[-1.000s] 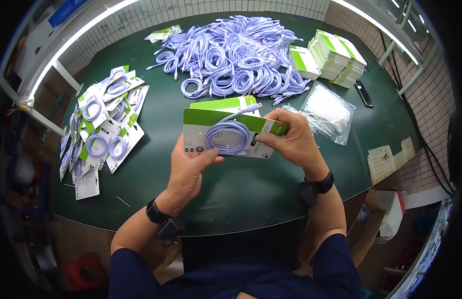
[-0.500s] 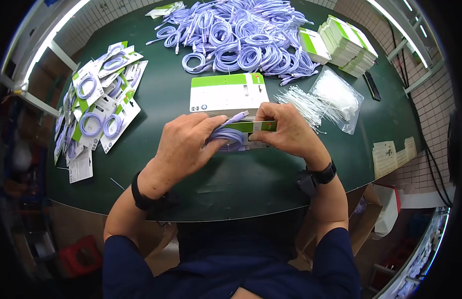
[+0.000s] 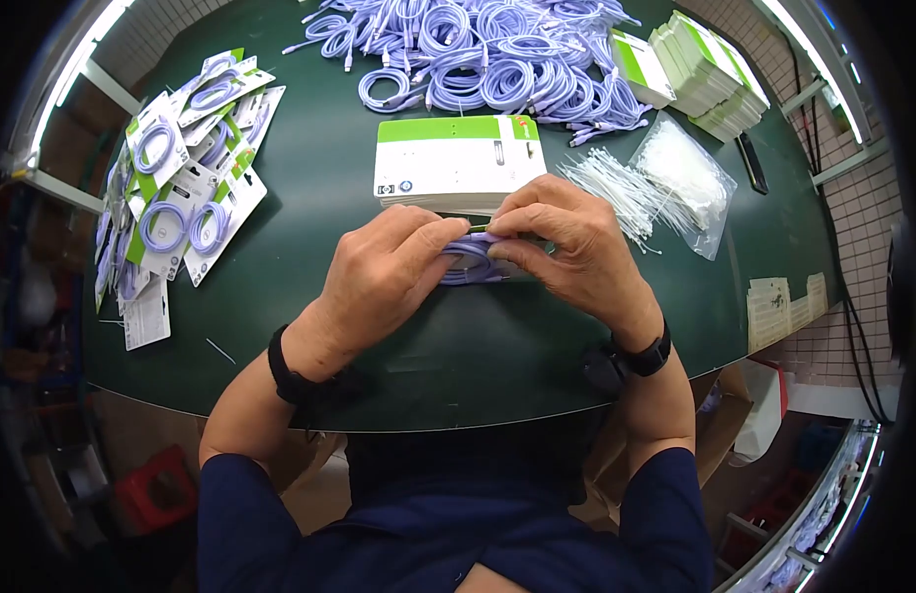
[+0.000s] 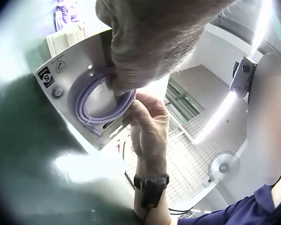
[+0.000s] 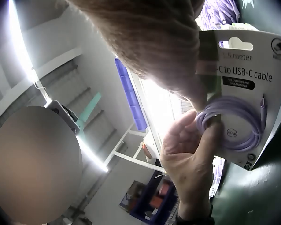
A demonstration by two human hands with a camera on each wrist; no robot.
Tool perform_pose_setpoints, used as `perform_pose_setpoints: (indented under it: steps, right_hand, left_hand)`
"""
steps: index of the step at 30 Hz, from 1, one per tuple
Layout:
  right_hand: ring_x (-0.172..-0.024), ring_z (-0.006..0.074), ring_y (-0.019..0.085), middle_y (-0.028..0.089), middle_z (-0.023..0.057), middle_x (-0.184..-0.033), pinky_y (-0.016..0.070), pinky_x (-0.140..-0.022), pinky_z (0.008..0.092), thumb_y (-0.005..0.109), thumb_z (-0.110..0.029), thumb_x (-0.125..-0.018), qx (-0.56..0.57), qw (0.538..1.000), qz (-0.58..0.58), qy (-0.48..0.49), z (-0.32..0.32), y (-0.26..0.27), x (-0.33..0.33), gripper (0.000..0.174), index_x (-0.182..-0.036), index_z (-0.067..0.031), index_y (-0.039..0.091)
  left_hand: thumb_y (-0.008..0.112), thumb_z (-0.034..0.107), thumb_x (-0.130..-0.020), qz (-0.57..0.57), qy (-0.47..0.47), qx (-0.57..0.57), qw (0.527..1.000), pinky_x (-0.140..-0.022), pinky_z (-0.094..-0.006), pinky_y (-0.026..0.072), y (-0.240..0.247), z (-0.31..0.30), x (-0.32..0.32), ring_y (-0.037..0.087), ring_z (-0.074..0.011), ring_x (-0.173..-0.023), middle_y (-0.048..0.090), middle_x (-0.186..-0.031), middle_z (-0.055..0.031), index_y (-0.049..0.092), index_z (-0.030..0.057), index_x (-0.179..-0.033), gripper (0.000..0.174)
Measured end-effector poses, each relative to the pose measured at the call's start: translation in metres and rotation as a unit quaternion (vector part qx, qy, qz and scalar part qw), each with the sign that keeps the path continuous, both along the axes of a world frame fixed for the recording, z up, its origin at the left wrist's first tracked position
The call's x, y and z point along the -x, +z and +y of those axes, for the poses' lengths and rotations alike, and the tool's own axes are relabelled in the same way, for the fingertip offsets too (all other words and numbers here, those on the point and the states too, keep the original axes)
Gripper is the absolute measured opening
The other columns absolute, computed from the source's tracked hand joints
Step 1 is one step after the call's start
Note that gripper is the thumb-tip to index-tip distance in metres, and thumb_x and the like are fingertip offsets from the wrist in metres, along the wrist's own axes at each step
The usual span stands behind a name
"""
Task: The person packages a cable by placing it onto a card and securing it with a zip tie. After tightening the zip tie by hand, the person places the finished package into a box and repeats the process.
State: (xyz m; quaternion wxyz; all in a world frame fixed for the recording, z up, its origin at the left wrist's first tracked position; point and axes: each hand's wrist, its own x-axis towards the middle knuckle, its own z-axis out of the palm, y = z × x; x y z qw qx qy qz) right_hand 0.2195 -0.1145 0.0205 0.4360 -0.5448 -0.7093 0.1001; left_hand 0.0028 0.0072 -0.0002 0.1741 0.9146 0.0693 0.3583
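Between both hands is a white and green packaging card (image 5: 243,70) with a coiled lilac USB-C cable (image 5: 229,101) against its printed face. My left hand (image 3: 384,277) grips the card and coil from the left, its thumb over the cable in the right wrist view. From the right, my right hand (image 3: 581,242) pinches the card's upper edge by the coil. The fingertips of both hands nearly meet there and hide part of the cable. Just beyond the hands lies a stack of matching cards (image 3: 458,163).
Loose coiled cables (image 3: 507,84) are heaped at the back. Carded cables (image 3: 166,227) pile up on the left. At the right are white ties (image 3: 616,193), a clear bag (image 3: 690,183), more card stacks (image 3: 700,69) and a black tool (image 3: 751,163).
The card has been tilted from facing the head camera to nearly edge-on, and drawn away from the card stack. My left hand moved up to its top edge; both hands' fingertips came together.
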Motion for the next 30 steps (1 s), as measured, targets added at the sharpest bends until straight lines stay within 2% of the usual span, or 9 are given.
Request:
perform_pose_setpoints:
  steps: [2, 6, 10, 14, 30]
  right_hand:
    - [-0.083, 0.0194, 0.071, 0.073, 0.0061, -0.095, 0.0563, -0.069, 0.0314, 0.088, 0.001, -0.078, -0.001, 1.000, 0.003, 0.002, 0.0005, -0.0005, 0.0005, 0.021, -0.096, -0.0055, 0.079]
    - [-0.083, 0.0193, 0.070, 0.072, 0.0054, -0.094, 0.0558, -0.068, 0.0312, 0.089, 0.002, -0.076, 0.000, 1.000, 0.006, 0.009, 0.0007, -0.0017, -0.0019, 0.023, -0.095, -0.0056, 0.079]
    - [-0.083, 0.0188, 0.070, 0.072, 0.0052, -0.093, 0.0555, -0.068, 0.0308, 0.089, 0.003, -0.076, 0.014, 1.000, 0.010, 0.014, 0.0004, -0.0013, -0.0034, 0.023, -0.094, -0.0056, 0.079]
    - [-0.082, 0.0181, 0.070, 0.071, 0.0050, -0.093, 0.0553, -0.067, 0.0305, 0.089, 0.003, -0.075, 0.018, 1.000, 0.008, 0.012, -0.0001, -0.0040, -0.0039, 0.023, -0.095, -0.0057, 0.079]
    - [-0.081, 0.0173, 0.069, 0.069, 0.0048, -0.093, 0.0556, -0.066, 0.0302, 0.088, 0.002, -0.076, 0.025, 1.000, 0.000, 0.014, 0.0001, -0.0041, -0.0028, 0.023, -0.096, -0.0052, 0.079]
  left_hand:
    - [0.084, -0.006, -0.076, -0.054, -0.019, -0.012, 0.998, -0.069, -0.0373, 0.0598, -0.0053, 0.0017, 0.0007, 0.073, -0.0293, -0.082, 0.073, -0.097, -0.0143, 0.073, 0.0008, -0.109, 0.036]
    - [0.085, -0.009, -0.073, -0.077, -0.025, -0.055, 0.995, -0.067, -0.0359, 0.0594, -0.0083, 0.0020, -0.0016, 0.074, -0.0287, -0.081, 0.074, -0.097, -0.0149, 0.072, -0.0009, -0.103, 0.034]
    - [0.080, -0.005, -0.076, -0.070, -0.025, -0.072, 0.995, -0.065, -0.0350, 0.0594, -0.0109, 0.0024, -0.0052, 0.072, -0.0260, -0.080, 0.071, -0.094, -0.0114, 0.071, -0.0003, -0.099, 0.025]
    - [0.079, -0.006, -0.076, -0.059, -0.016, -0.085, 0.994, -0.065, -0.0360, 0.0589, -0.0106, 0.0013, -0.0082, 0.070, -0.0251, -0.078, 0.070, -0.094, -0.0102, 0.068, -0.0002, -0.095, 0.023]
    - [0.079, -0.003, -0.076, -0.039, -0.004, -0.107, 0.993, -0.065, -0.0363, 0.0582, -0.0068, 0.0003, -0.0089, 0.069, -0.0240, -0.079, 0.068, -0.095, -0.0091, 0.067, 0.0021, -0.093, 0.021]
